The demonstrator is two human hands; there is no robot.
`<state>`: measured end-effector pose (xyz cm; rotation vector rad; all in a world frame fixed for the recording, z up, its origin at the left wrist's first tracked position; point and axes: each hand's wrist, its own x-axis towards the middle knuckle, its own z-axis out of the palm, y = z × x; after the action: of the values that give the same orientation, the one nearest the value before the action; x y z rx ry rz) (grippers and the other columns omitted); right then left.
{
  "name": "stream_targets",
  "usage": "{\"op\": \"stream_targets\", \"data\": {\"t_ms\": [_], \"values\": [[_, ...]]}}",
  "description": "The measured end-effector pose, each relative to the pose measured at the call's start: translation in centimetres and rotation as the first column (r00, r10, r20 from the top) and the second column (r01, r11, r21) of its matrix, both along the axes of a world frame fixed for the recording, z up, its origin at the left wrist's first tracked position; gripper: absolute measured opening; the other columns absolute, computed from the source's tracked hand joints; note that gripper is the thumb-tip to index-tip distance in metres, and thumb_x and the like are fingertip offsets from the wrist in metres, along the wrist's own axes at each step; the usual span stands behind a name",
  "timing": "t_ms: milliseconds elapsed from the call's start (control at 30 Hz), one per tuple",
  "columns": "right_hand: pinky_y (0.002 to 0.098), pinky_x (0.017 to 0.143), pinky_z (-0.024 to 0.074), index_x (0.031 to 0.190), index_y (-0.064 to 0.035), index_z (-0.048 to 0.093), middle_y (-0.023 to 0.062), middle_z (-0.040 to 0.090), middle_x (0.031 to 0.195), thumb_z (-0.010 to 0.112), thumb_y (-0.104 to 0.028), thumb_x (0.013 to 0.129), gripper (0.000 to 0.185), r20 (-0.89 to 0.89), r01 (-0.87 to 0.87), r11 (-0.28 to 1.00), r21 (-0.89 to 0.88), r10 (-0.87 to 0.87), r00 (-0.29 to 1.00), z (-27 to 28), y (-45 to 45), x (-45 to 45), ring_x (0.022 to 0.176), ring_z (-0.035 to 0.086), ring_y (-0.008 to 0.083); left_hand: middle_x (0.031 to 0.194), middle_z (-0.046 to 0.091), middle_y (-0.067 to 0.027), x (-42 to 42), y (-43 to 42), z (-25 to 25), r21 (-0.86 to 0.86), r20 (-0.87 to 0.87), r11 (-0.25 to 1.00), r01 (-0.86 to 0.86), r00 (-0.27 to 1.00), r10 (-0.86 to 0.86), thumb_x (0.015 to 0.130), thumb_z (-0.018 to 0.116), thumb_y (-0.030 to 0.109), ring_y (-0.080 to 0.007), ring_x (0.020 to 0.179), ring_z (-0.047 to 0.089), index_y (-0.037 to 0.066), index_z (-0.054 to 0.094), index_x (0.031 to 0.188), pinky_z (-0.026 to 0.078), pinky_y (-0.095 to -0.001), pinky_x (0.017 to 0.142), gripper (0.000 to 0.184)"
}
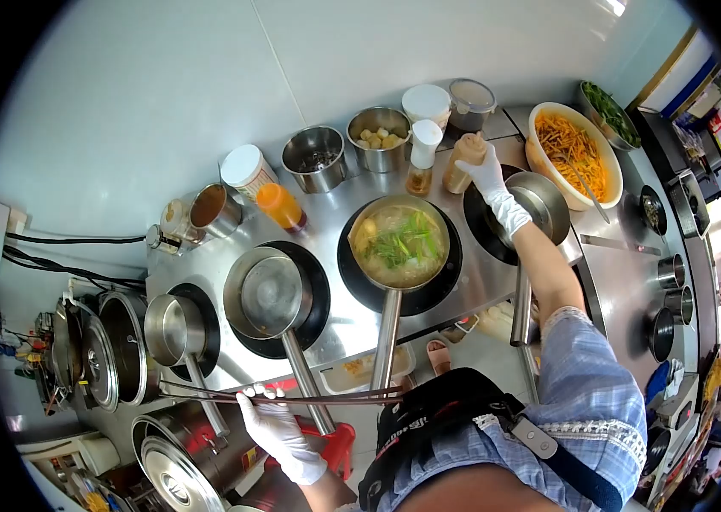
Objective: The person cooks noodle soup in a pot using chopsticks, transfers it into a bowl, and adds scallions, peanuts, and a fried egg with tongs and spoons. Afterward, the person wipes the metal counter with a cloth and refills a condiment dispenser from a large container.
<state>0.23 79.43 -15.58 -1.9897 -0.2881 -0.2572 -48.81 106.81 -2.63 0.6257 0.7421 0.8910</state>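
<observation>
My left hand (279,435), in a white glove, is closed around a pair of long dark chopsticks (335,398) held level over the pan handles. Stretched out to the back of the counter, my gloved right hand (488,177) wraps around a tan squeeze bottle (456,177). A saucepan (403,205) with broth and green leafy vegetables sits on a black burner in the middle. Beside the squeeze bottle stands a white-topped bottle (419,178) with amber contents. Under my right forearm, another saucepan (545,200) rests on its burner.
Left of the soup are a saucepan of clear liquid (268,294) and a smaller saucepan (174,328). Along the wall stand an orange-capped bottle (280,205), steel pots (313,175) and white tubs (247,166). A bowl of orange shreds (539,162) is at right; large lidded pots (174,474) are lower left.
</observation>
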Motion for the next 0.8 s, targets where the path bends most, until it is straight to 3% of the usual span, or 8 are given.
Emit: {"op": "stream_targets", "data": {"t_ms": [200,233,300,367,433,500,633,800], "values": [[0.0349,0.093,0.0443,0.129,0.0013,0.041,0.0195,0.056,0.121,0.083,-0.024,0.067,0.080,0.035,0.037,0.998,0.055,-0.039,0.999,-2.2,0.3,-0.2,0.110,0.056,0.0281,0.085,0.057,-0.0035,0.2,0.5,-0.4,-0.010,-0.062,0.999,-0.052,0.997,0.051,0.097,0.052,0.027,-0.0145,0.074,0.053,0.007,0.055,0.093,0.044,-0.0287,0.070,0.020],[0.0345,0.093,0.0444,0.128,0.0065,0.040,0.0197,0.057,0.117,0.083,-0.024,0.067,0.081,0.071,0.236,0.969,-0.079,-0.231,0.970,-0.9,0.5,-1.9,0.108,0.056,0.0280,0.085,0.057,-0.0032,0.1,0.8,-0.5,-0.061,-0.086,0.993,-0.105,0.991,0.100,0.097,0.053,0.028,-0.0143,0.074,0.053,0.008,0.055,0.092,0.044,-0.0294,0.070,0.021],[0.0345,0.087,0.0477,0.125,0.0047,0.046,0.0137,0.057,0.105,0.077,-0.013,0.074,0.062,0.100,0.297,0.947,0.121,-0.309,0.946,-0.9,0.5,-4.8,0.098,0.057,0.0230,0.084,0.057,-0.0028,-0.3,1.2,-0.5,-0.013,-0.055,0.999,-0.049,0.997,0.049,0.096,0.054,0.031,-0.0146,0.075,0.054,0.009,0.055,0.090,0.045,-0.0305,0.071,0.023],[0.0336,0.084,0.0490,0.127,-0.0005,0.047,0.0116,0.057,0.104,0.074,-0.009,0.076,0.058,-0.028,-0.014,0.962,0.272,0.023,0.999,2.6,5.1,-10.3,0.097,0.058,0.0206,0.084,0.057,-0.0029,-0.4,1.6,-0.7,-0.009,-0.070,0.996,-0.094,0.993,0.093,0.096,0.054,0.030,-0.0143,0.075,0.054,0.009,0.054,0.090,0.045,-0.0309,0.070,0.022],[0.0326,0.083,0.0498,0.130,-0.0051,0.046,0.0113,0.056,0.108,0.075,-0.010,0.075,0.062,-0.098,-0.322,0.936,0.141,0.337,0.936,6.5,11.8,-14.5,0.097,0.058,0.0192,0.083,0.056,-0.0029,-0.5,2.1,-0.8,-0.018,-0.057,0.994,-0.108,0.993,0.106,0.096,0.054,0.030,-0.0143,0.074,0.054,0.009,0.054,0.090,0.045,-0.0310,0.069,0.022],[0.0372,0.098,0.0426,0.134,-0.0011,0.038,0.0169,0.049,0.126,0.079,-0.017,0.070,0.078,-0.143,-0.466,0.841,0.274,0.515,0.845,4.1,19.5,-15.3,0.114,0.051,0.0257,0.083,0.056,-0.0030,-0.6,2.4,-0.7,-0.023,-0.036,0.992,-0.121,0.992,0.120,0.096,0.054,0.030,-0.0143,0.074,0.054,0.009,0.053,0.090,0.045,-0.0311,0.069,0.022],[0.0383,0.108,0.0332,0.139,0.0001,0.028,0.0225,0.039,0.138,0.086,-0.024,0.062,0.099,-0.247,-0.484,0.875,-0.024,0.464,0.851,-0.4,31.3,-14.7,0.130,0.039,0.0331,0.082,0.055,-0.0051,-1.1,2.4,0.6,-0.009,-0.037,0.985,-0.172,0.984,0.172,0.097,0.052,0.029,-0.0153,0.069,0.051,0.009,0.052,0.088,0.043,-0.0312,0.068,0.022],[0.0374,0.102,0.0396,0.133,-0.0043,0.038,0.0172,0.051,0.128,0.084,-0.023,0.065,0.084,-0.241,-0.418,0.904,0.086,0.426,0.872,-1.2,35.4,-13.8,0.120,0.050,0.0288,0.081,0.052,-0.0048,-3.2,2.9,0.5,0.037,-0.066,0.981,-0.192,0.979,0.194,0.100,0.046,0.030,-0.0144,0.067,0.049,0.009,0.051,0.088,0.042,-0.0308,0.067,0.024]]}}
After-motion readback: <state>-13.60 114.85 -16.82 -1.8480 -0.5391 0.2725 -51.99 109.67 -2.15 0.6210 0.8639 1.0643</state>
